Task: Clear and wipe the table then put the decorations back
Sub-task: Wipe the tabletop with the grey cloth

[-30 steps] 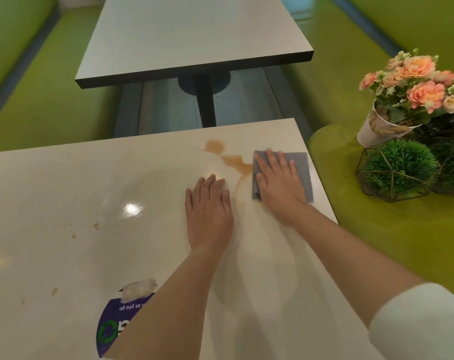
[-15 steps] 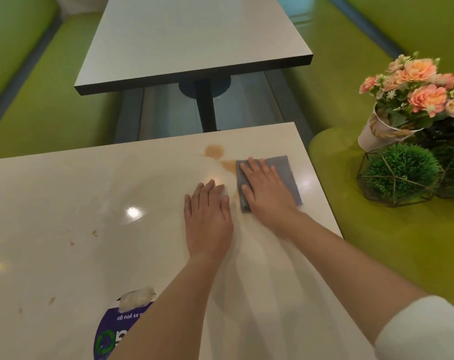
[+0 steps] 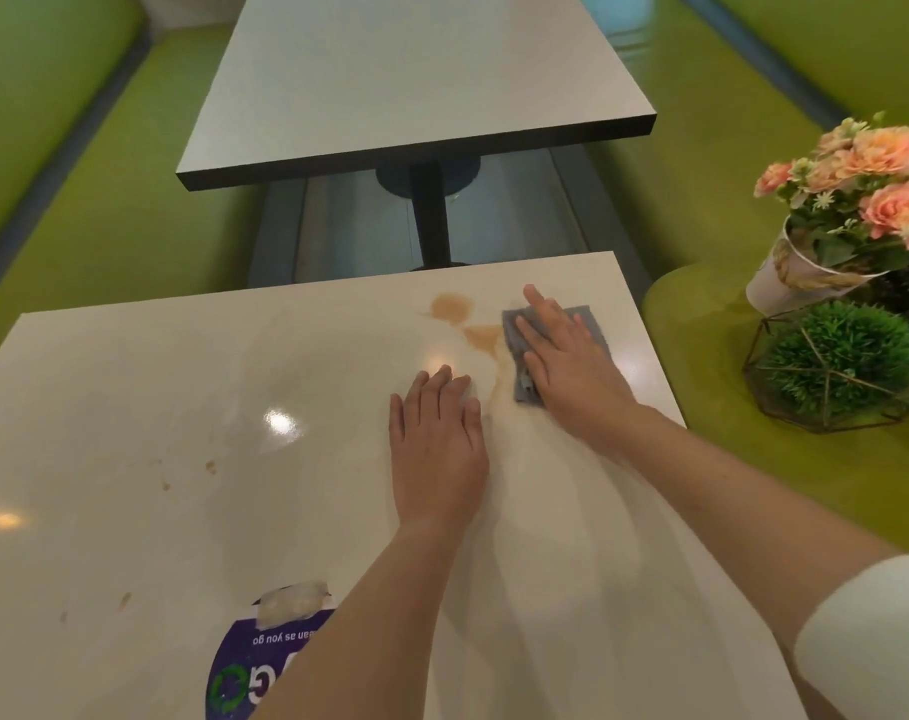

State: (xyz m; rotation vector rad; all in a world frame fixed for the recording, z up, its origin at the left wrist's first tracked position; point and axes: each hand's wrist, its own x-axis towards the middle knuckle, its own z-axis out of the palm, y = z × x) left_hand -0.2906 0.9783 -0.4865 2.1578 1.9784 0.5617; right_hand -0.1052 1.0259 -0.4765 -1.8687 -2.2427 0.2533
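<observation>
A: Head camera first: what is seen on the cream table (image 3: 130, 459)?

B: A grey wiping cloth (image 3: 590, 324) is seen near the far right corner, laid flat. Its long axis is pointed roughly from the near edge toward the far edge, tilted a little to the left at the far end.

A: How is it held?

B: It is pressed down by the right hand (image 3: 571, 361), palm flat, fingers straight and slightly spread, pointed away and leftward. Much of the cloth is covered by the hand; its far right corner and left edge are left showing.

A: And the spill?

B: An orange-brown stain (image 3: 452, 306) is seen just left of the cloth, with a second patch (image 3: 483, 335) touching the cloth's left edge. A pale smear is trailed from there toward the near side.

A: The other hand?

B: The left hand (image 3: 436, 449) is laid flat on the tabletop, fingers straight and close together, nothing held. It is placed beside the cloth but apart from it.

A: The decorations?

B: A white pot of peach flowers (image 3: 857, 200) and a green ball plant in a wire frame (image 3: 837, 366) are set on the green bench seat (image 3: 753, 485) to the right, well apart from the cloth. A purple sticker (image 3: 244, 667) is seen at the table's near edge.
</observation>
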